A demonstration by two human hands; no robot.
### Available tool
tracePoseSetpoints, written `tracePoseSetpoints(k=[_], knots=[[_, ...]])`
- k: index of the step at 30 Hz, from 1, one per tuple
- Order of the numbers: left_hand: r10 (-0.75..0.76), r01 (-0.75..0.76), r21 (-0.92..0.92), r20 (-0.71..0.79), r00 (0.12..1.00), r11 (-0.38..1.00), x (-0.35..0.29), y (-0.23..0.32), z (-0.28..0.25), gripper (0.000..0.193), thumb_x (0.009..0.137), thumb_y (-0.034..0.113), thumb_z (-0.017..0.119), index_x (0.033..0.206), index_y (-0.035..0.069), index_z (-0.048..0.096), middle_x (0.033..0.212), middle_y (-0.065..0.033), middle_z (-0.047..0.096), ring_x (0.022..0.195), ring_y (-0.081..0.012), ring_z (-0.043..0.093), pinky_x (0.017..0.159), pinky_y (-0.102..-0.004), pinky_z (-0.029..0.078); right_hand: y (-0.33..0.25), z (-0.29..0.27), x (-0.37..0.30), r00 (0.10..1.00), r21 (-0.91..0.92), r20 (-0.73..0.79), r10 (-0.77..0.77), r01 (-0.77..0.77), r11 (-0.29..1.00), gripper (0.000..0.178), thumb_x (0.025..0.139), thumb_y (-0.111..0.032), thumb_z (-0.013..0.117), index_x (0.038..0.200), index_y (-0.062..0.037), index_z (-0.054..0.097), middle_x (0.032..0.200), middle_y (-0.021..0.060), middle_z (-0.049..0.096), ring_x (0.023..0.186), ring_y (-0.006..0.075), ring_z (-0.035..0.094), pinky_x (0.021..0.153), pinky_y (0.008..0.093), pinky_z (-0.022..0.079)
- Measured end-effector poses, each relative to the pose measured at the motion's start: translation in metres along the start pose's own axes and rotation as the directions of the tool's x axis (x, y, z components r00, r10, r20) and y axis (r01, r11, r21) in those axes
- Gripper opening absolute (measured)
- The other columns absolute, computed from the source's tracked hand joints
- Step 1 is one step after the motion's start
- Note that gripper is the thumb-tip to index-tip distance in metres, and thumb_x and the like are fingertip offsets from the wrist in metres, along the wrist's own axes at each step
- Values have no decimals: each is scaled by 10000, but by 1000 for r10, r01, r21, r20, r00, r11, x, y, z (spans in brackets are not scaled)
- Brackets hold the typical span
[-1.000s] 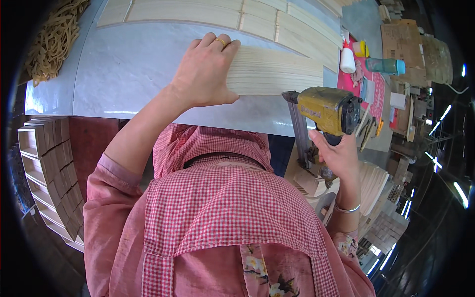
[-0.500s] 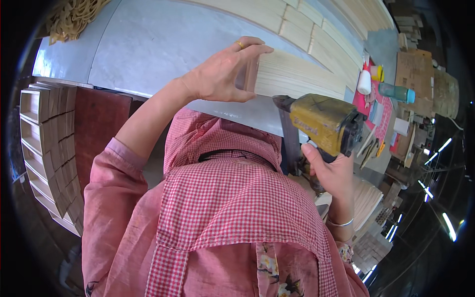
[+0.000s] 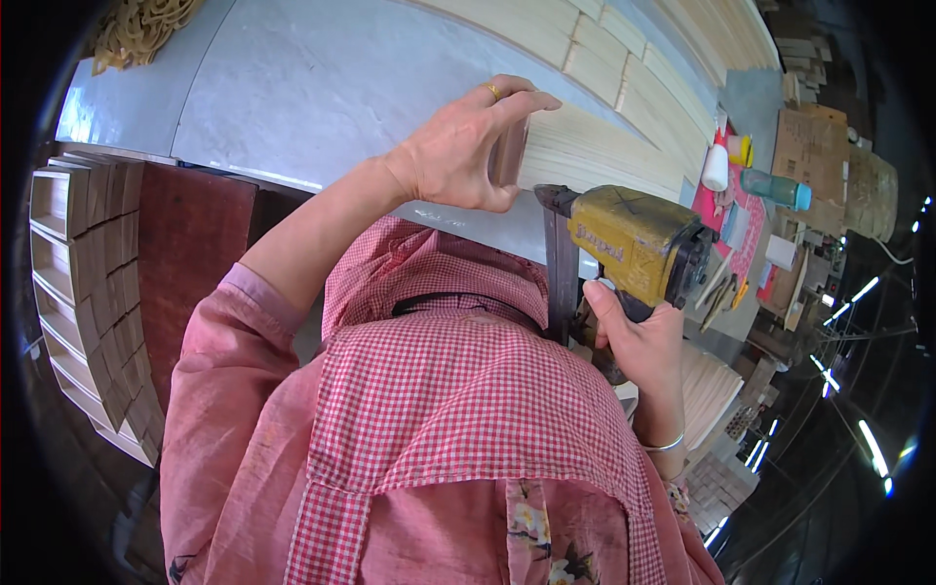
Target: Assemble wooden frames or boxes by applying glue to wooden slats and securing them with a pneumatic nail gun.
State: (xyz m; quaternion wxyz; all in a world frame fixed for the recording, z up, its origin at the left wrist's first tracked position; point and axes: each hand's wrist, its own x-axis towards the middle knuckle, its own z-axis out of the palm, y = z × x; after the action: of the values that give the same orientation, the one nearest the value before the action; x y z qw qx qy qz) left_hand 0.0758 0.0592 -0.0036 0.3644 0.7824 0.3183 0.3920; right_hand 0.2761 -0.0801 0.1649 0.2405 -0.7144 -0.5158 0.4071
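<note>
My left hand (image 3: 458, 141) spans the end of a wooden workpiece on the bench, its thumb at the near edge and its fingers over the far edge. A brown end piece (image 3: 508, 156) shows between thumb and fingers. From there a pale wooden board (image 3: 600, 151) runs to the right. My right hand (image 3: 639, 341) is wrapped round the grip of a yellow and black nail gun (image 3: 634, 239). The gun's dark nose points left, just below the board's near edge; whether it touches the wood I cannot tell.
Pale boards (image 3: 531, 29) lie at the far side of the grey bench top (image 3: 292, 93). A white bottle (image 3: 716, 168), a teal bottle (image 3: 777, 189) and hand tools (image 3: 723, 297) are on the right. Stacked wooden boxes (image 3: 88, 292) stand at the left, tan bands (image 3: 141, 34) at the far left.
My left hand has shifted slightly right with the end piece. The nail gun has moved only a little, so its nose is now nearer my left thumb.
</note>
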Motion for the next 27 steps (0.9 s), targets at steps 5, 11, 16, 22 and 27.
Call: tracePoseSetpoints(k=[5,11,16,22,27], knots=[[3,-3,-15,-29,1000,1000,-1,-1,2,923,553,162,755,1431,128,472,1356,-141,517,1100,-340,600,937,-408,558,-8,-3,3,998,-90,60,-12,17,996,364,882,-27,736,1223,29,622,1143,138,719,952,234,708,794,314,562],[5,-5,-12,-30,1000,1000,-1,-1,2,929,553,152,751,1437,130,466,1361,-142,515,1089,-331,601,930,-397,556,-12,-4,4,997,-97,72,-7,14,995,386,881,-24,736,1241,31,609,1156,140,714,958,234,707,792,315,564],[1,-2,-16,-32,999,1000,-2,-3,2,934,552,154,749,1441,132,462,1361,-141,515,1083,-327,601,925,-389,557,-19,-3,2,994,-92,43,97,-93,991,396,880,-30,744,1245,32,602,1156,143,713,965,236,707,796,315,566],[9,-9,-18,-38,999,1000,-2,-3,2,948,550,160,747,1450,135,450,1361,-142,515,1083,-327,600,919,-384,559,-20,-1,-1,984,-76,2,179,-179,981,403,885,-44,752,1251,26,598,1156,142,710,973,237,709,798,309,568],[3,-4,-18,-34,999,1000,-2,-3,3,980,552,163,746,1477,139,422,1360,-149,516,1074,-331,598,917,-386,558,-14,1,-3,987,-103,-12,158,-159,982,407,888,-50,754,1255,24,596,1158,141,708,976,232,708,799,308,570]])
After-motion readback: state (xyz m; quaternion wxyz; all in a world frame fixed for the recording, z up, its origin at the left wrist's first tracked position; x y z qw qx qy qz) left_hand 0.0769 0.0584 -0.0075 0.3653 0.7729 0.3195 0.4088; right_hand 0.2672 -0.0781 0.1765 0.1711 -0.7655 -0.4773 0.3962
